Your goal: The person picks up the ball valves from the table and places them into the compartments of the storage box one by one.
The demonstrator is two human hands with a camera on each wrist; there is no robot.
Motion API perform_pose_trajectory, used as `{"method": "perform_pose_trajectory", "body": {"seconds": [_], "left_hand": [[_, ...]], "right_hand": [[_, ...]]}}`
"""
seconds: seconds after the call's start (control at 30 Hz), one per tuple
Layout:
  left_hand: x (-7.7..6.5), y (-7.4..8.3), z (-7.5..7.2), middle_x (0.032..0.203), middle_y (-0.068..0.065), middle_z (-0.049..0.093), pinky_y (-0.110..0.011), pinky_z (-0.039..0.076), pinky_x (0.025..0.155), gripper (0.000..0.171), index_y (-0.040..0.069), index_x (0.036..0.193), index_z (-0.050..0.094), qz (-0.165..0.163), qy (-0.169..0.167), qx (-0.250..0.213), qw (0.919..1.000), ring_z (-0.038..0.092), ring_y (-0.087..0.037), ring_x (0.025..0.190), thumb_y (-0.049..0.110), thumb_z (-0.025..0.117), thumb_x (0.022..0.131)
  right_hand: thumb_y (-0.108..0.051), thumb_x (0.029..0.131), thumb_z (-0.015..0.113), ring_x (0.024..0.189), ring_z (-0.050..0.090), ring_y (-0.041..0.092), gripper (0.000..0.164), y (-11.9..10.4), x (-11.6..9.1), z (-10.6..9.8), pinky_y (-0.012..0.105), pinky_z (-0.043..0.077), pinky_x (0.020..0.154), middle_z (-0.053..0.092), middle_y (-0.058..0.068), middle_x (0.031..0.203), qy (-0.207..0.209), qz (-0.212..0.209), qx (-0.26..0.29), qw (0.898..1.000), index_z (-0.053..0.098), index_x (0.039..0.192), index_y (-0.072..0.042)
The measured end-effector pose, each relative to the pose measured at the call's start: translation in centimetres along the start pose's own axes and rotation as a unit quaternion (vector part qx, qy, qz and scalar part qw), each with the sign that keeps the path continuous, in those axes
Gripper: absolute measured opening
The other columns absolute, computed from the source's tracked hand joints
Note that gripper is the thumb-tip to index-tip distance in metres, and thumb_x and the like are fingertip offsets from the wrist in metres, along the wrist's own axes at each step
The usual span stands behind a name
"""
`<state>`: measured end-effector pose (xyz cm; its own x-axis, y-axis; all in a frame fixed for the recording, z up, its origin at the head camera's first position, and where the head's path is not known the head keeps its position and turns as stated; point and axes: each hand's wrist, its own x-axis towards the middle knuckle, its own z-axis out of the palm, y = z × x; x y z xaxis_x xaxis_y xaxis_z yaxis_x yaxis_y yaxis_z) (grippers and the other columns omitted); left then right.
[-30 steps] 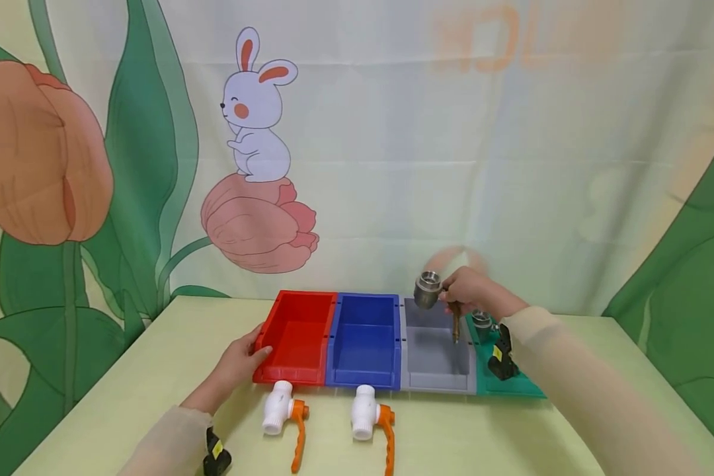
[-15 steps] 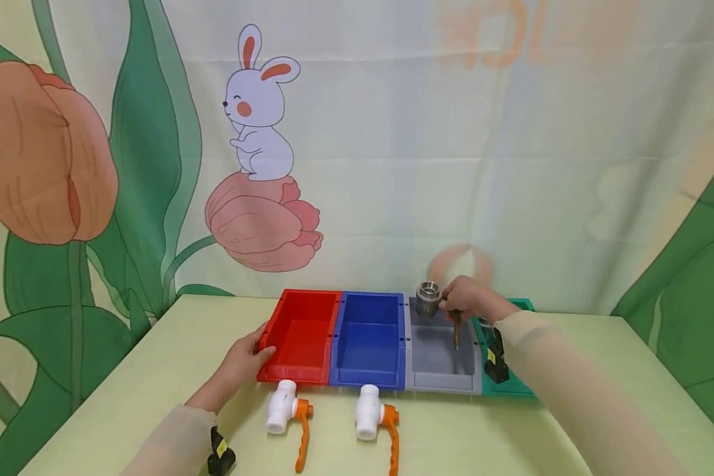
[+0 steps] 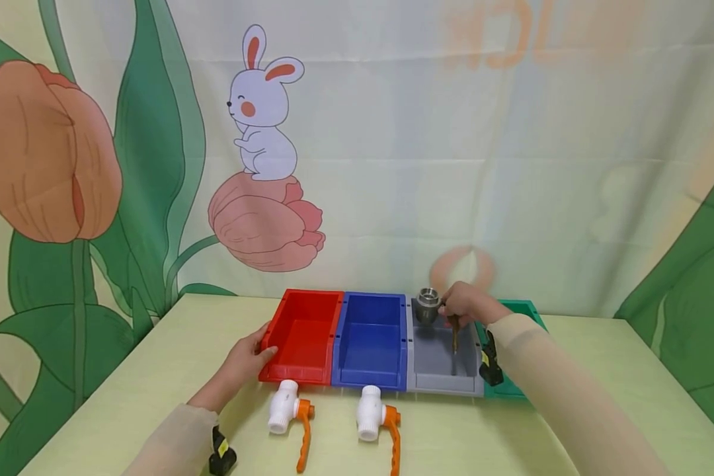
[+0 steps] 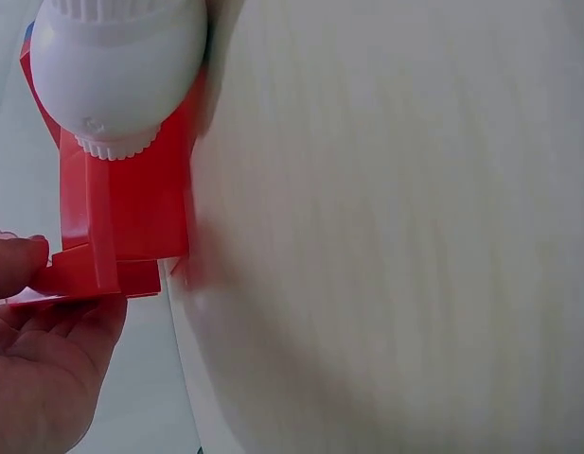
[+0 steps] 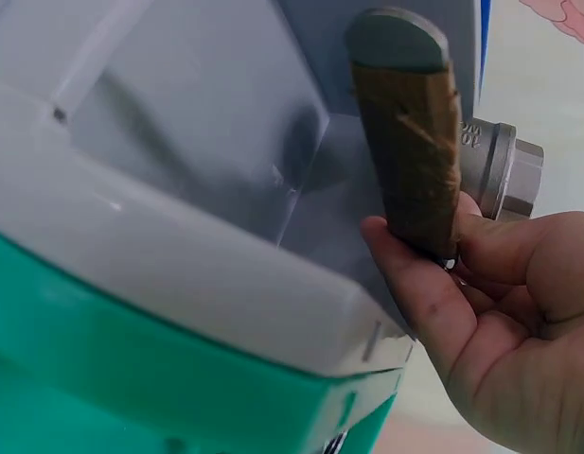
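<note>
My right hand (image 3: 467, 303) pinches a metal ball valve (image 3: 428, 307) near its handle, inside the rear part of the grey bin (image 3: 446, 382). The valve's handle (image 5: 405, 151) is wrapped in brown material with a bare metal tip, and it points down toward the bin's front in the head view. Fingers and thumb hide the joint between handle and body. My left hand (image 3: 246, 360) grips the left wall of the red bin (image 3: 270, 354), thumb over the rim and the other fingers on the outside. Whether the valve touches the bin floor, I cannot tell.
A blue bin (image 3: 369, 378) joins the red and grey ones, and a green bin (image 3: 514, 390) ends the row, partly behind my right sleeve. Two white plastic ball valves, a left one (image 3: 283, 408) and a right one (image 3: 369, 415), with orange handles, lie before the row.
My right hand has lowered the metal ball valve from above the grey bin's back edge into the bin. My left hand keeps its grip on the red bin.
</note>
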<state>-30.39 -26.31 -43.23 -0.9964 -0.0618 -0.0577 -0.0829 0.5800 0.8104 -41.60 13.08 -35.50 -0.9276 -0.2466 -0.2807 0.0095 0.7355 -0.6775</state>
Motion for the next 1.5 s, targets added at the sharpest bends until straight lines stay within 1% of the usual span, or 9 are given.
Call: {"method": "perform_pose_trajectory", "body": {"seconds": [0.1, 0.17, 0.23, 0.37, 0.53, 0.9, 1.1, 1.3, 1.5], "left_hand": [[-0.1, 0.0, 0.0, 0.156, -0.031, 0.042, -0.053, 0.052, 0.108, 0.065, -0.001, 0.161, 0.022, 0.001, -0.001, 0.0, 1.0, 0.049, -0.048, 0.136, 0.007, 0.053, 0.105], [-0.1, 0.0, 0.1, 0.156, -0.03, 0.042, -0.053, 0.053, 0.108, 0.065, 0.0, 0.161, 0.022, 0.002, -0.001, -0.001, 1.0, 0.049, -0.048, 0.136, 0.007, 0.053, 0.104], [-0.2, 0.1, 0.1, 0.156, -0.03, 0.043, -0.052, 0.053, 0.107, 0.065, 0.0, 0.161, 0.022, 0.002, -0.002, -0.001, 1.0, 0.05, -0.047, 0.135, 0.007, 0.053, 0.104], [-0.2, 0.3, 0.1, 0.155, -0.03, 0.043, -0.052, 0.054, 0.107, 0.065, 0.0, 0.161, 0.022, 0.003, -0.003, -0.001, 1.0, 0.05, -0.047, 0.135, 0.007, 0.053, 0.104], [-0.2, 0.3, 0.0, 0.156, -0.03, 0.042, -0.052, 0.053, 0.107, 0.067, 0.001, 0.162, 0.021, -0.004, -0.001, -0.001, 1.0, 0.049, -0.047, 0.136, 0.007, 0.054, 0.104], [-0.3, 0.4, -0.1, 0.156, -0.029, 0.043, -0.051, 0.053, 0.108, 0.067, 0.002, 0.162, 0.022, -0.004, -0.001, -0.008, 1.0, 0.049, -0.047, 0.136, 0.007, 0.054, 0.104], [-0.3, 0.5, -0.1, 0.154, -0.031, 0.044, -0.052, 0.054, 0.107, 0.065, 0.0, 0.161, 0.023, -0.001, 0.0, 0.0, 1.0, 0.05, -0.048, 0.135, 0.005, 0.054, 0.104], [-0.3, 0.5, -0.1, 0.155, -0.031, 0.044, -0.052, 0.053, 0.107, 0.065, 0.0, 0.161, 0.023, 0.001, 0.004, 0.005, 1.0, 0.051, -0.047, 0.135, 0.005, 0.054, 0.104], [-0.2, 0.5, 0.0, 0.156, -0.029, 0.044, -0.052, 0.052, 0.108, 0.066, 0.001, 0.161, 0.023, -0.006, 0.007, 0.005, 0.9999, 0.05, -0.047, 0.136, 0.006, 0.054, 0.104]], "right_hand": [[0.0, 0.102, 0.055, 0.07, 0.068, 0.016, 0.014, 0.2, 0.2, 0.2, 0.031, 0.06, 0.068, 0.062, 0.008, 0.084, -0.002, 0.001, 0.001, 1.0, 0.065, 0.102, 0.01], [0.0, 0.102, 0.055, 0.069, 0.068, 0.015, 0.028, 0.3, 0.4, 0.4, 0.032, 0.062, 0.07, 0.065, 0.01, 0.088, -0.003, 0.0, -0.002, 1.0, 0.063, 0.125, 0.014], [0.001, 0.101, 0.056, 0.069, 0.066, 0.014, 0.028, 0.4, 0.7, 0.6, 0.032, 0.062, 0.07, 0.064, 0.009, 0.086, -0.002, 0.004, -0.004, 1.0, 0.063, 0.126, 0.013], [0.001, 0.101, 0.056, 0.068, 0.066, 0.014, 0.018, 0.4, 1.0, 0.9, 0.031, 0.061, 0.067, 0.062, 0.006, 0.078, 0.001, 0.01, -0.009, 1.0, 0.067, 0.112, 0.01], [0.0, 0.102, 0.054, 0.07, 0.066, 0.014, 0.023, 0.4, 1.0, 0.8, 0.03, 0.06, 0.069, 0.062, 0.006, 0.078, -0.011, 0.009, -0.013, 1.0, 0.066, 0.118, 0.011], [0.002, 0.1, 0.056, 0.069, 0.065, 0.014, 0.02, 0.4, 1.5, 1.2, 0.028, 0.059, 0.065, 0.06, 0.006, 0.082, 0.002, 0.017, -0.026, 1.0, 0.067, 0.113, 0.011], [0.003, 0.1, 0.055, 0.064, 0.062, 0.012, 0.013, 0.3, 1.9, 1.5, 0.025, 0.055, 0.06, 0.061, 0.004, 0.071, -0.001, 0.028, -0.04, 0.999, 0.067, 0.096, 0.007], [0.006, 0.098, 0.055, 0.057, 0.059, 0.011, 0.028, 0.4, 2.7, 1.9, 0.024, 0.052, 0.055, 0.059, 0.003, 0.064, 0.005, 0.042, -0.047, 0.998, 0.057, 0.071, -0.003], [0.007, 0.094, 0.057, 0.06, 0.056, 0.015, 0.033, 0.6, 3.3, 2.3, 0.027, 0.053, 0.056, 0.056, 0.005, 0.066, 0.021, 0.054, -0.073, 0.996, 0.054, 0.063, -0.004]]}}
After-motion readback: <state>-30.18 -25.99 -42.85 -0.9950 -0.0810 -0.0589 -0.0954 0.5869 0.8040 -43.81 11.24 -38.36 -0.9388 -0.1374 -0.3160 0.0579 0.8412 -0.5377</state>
